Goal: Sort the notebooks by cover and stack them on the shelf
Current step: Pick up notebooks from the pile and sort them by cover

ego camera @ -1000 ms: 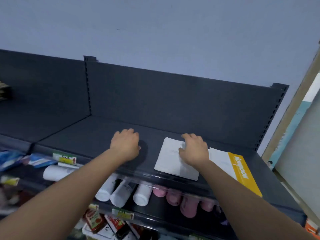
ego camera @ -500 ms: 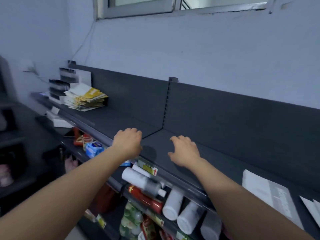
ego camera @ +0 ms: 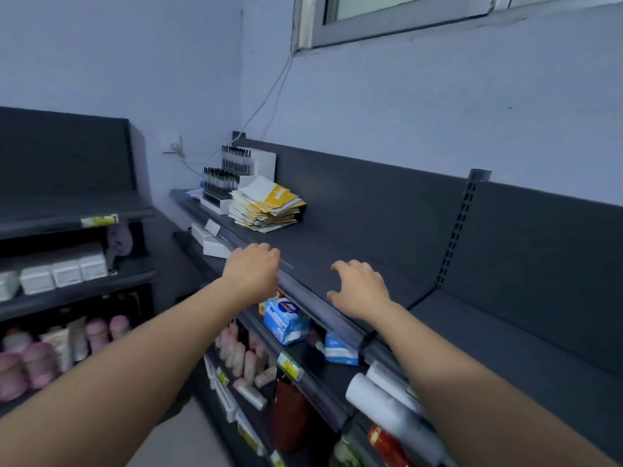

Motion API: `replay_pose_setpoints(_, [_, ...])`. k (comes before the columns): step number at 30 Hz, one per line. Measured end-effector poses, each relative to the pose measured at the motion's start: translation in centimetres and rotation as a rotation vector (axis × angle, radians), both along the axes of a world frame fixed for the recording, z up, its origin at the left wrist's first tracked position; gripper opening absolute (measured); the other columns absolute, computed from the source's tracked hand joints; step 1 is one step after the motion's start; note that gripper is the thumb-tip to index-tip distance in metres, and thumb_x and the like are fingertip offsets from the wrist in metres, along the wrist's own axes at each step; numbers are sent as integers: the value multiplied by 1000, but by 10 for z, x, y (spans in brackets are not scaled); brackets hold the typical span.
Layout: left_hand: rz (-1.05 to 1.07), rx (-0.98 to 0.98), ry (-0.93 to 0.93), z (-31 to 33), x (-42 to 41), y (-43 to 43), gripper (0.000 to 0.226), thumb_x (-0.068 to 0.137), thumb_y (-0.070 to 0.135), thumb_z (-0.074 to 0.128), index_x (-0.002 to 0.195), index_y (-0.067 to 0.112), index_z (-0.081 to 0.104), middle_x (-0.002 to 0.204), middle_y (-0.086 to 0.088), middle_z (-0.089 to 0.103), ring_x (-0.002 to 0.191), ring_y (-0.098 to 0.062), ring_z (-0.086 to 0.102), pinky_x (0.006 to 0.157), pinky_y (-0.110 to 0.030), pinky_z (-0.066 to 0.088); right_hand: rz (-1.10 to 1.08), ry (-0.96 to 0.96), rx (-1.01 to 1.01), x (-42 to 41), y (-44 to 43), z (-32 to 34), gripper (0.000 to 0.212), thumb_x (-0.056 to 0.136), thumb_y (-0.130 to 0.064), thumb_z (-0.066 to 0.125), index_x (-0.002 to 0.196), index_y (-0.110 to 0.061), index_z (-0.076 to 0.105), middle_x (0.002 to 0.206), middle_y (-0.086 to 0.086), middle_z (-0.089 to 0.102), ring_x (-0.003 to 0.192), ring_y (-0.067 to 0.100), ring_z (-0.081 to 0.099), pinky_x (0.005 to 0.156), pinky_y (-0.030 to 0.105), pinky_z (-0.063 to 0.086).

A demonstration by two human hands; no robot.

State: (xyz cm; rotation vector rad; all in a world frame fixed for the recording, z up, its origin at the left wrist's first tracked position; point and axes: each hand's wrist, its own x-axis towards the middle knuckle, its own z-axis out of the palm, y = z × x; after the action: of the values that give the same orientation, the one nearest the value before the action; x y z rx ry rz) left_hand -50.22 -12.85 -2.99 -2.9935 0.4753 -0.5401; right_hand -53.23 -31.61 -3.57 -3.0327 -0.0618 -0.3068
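A messy pile of notebooks (ego camera: 266, 205) with white and yellow covers lies on the dark top shelf (ego camera: 337, 257), toward its far left end. My left hand (ego camera: 251, 269) hovers over the shelf's front edge, fingers curled loosely, holding nothing. To its right, my right hand (ego camera: 360, 288) has its fingers spread over the shelf's front rail and is also empty. Both hands are well short of the pile.
A white pen display rack (ego camera: 232, 173) stands behind the pile. Lower shelves hold blue cartons (ego camera: 285, 320), white rolls (ego camera: 387, 402), pink bottles (ego camera: 242, 355) and red packs. A second shelf unit (ego camera: 67, 214) stands at left. A cable hangs down the wall.
The view has swung left. The white and yellow notebooks at the right end have left the frame, and the pile at the far left has come closer. My right hand let go of a white notebook.
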Motion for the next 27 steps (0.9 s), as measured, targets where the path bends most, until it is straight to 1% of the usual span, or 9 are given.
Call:
replay_pose_setpoints(3, [29,-17,-10,1,29,19,31,90,26,49,119,14,52,117,-5,55,113,-25,53,86,-37,44,22,1,13,35,20,2,55,89,-37,57,139,-20,42,137,7,47,128,28,40,103,40,35])
replay_pose_setpoints(12, [85,-22,-24,-4,138,49,25,92,22,49,114,13,51,116,-6,54,111,-25,52,79,-34,41,83,-2,28,160,58,1,54,90,-37,58,138,-19,42,137,7,47,129,28,40,103,41,37])
replay_pose_setpoints(14, [94,-21,-21,-3,167,52,24,92,24,50,113,13,51,116,-6,53,112,-26,51,80,-35,40,93,-1,33,192,62,2,54,90,-37,58,138,-19,42,137,6,47,129,28,40,102,41,37])
replay_pose_setpoints(17, [112,-16,-9,3,211,58,28,93,31,53,114,12,51,118,-7,53,115,-27,51,85,-38,41,90,0,25,239,69,7,51,90,-37,58,136,-18,44,136,6,48,128,28,40,101,40,38])
replay_pose_setpoints(19, [116,-21,-8,4,238,62,29,94,32,52,114,12,51,119,-7,54,115,-28,50,87,-39,42,92,-9,9,268,73,9,51,90,-37,58,136,-18,44,135,6,48,128,27,41,100,40,38])
replay_pose_setpoints(24, [120,-23,1,1,298,73,25,93,28,51,113,12,52,116,-7,55,111,-27,52,83,-38,43,92,12,24,327,85,8,49,89,-37,58,133,-18,46,133,5,51,124,27,43,96,41,40])
replay_pose_setpoints(27, [102,-27,0,2,333,79,25,92,28,51,112,12,52,115,-7,55,110,-27,53,81,-37,43,69,21,83,359,90,7,43,90,-36,57,128,-18,49,130,4,54,122,27,45,94,40,42])
